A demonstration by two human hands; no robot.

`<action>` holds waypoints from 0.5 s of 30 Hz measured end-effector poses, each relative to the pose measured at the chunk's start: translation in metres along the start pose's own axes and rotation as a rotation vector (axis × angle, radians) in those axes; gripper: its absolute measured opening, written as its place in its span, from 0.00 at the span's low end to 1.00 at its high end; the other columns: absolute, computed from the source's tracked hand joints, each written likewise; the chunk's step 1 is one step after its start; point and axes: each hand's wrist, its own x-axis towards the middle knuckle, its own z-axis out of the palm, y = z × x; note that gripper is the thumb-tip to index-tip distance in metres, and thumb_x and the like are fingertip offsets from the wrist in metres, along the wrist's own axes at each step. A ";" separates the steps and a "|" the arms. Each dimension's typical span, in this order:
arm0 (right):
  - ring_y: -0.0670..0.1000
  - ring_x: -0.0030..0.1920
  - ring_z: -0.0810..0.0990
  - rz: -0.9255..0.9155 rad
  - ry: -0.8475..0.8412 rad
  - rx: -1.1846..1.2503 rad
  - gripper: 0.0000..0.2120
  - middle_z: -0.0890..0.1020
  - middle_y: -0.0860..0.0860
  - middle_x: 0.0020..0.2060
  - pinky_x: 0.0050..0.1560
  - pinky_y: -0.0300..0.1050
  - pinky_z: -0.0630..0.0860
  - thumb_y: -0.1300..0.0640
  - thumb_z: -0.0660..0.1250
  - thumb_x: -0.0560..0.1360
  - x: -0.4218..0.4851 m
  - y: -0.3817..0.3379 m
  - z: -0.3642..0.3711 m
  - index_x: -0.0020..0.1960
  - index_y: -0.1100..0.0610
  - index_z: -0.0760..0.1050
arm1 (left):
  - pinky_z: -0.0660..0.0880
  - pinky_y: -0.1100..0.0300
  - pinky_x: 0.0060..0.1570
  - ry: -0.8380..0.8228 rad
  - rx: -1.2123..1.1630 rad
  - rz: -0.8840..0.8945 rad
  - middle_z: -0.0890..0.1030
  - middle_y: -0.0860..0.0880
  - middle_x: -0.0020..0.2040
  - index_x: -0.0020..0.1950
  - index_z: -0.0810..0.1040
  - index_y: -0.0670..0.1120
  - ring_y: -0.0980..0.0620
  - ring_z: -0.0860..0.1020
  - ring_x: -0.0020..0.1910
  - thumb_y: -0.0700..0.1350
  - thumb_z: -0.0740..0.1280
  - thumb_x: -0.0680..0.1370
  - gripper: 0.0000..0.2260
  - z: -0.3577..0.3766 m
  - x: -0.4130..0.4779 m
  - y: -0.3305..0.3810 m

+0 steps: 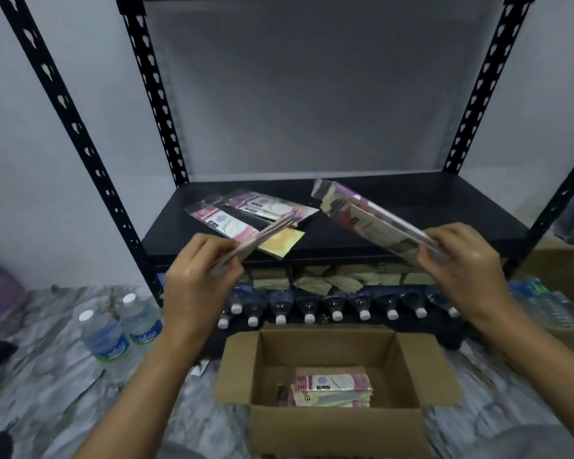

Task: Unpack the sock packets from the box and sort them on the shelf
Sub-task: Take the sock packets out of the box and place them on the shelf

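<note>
Holding a thin bunch of sock packets in each hand, the person looks to be at the point of sorting them onto the shelf (pixel 411 210). The left hand (pixel 201 265) pinches the near end of the left bunch (pixel 256 241) between thumb and curled fingers. These packets are seen almost edge-on, pointing up and away from the hand toward the laid packets (pixel 246 207) on the shelf board just beyond its fingertips, with a yellow packet (pixel 284 243) nearest. The right hand (pixel 464 256) grips the right bunch (pixel 362 217) by its near end in the same way, and that bunch slants up and inward from the hand above a bare part of the board. Below and between the two wrists sits the open box (pixel 332 422), with more boxed packets (pixel 332 387) lying flat on its bottom. To do this step well, I judge each bunch should first be turned face-up so the print can be read and matched. The left bunch goes down square on the pile ahead of that hand if the design agrees, while the right bunch starts its own pile straight ahead of the right hand, well apart from the first. The plastic sleeves will likely slide on one another, so lower them flat and release only once they rest on the board, back from its front edge.
</note>
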 end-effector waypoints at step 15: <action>0.57 0.34 0.75 -0.287 -0.221 -0.069 0.05 0.76 0.56 0.32 0.27 0.46 0.71 0.67 0.74 0.62 0.153 -0.058 0.188 0.37 0.63 0.80 | 0.75 0.48 0.55 -0.284 0.246 0.461 0.83 0.47 0.45 0.44 0.83 0.44 0.45 0.80 0.45 0.43 0.71 0.75 0.03 0.086 0.077 -0.154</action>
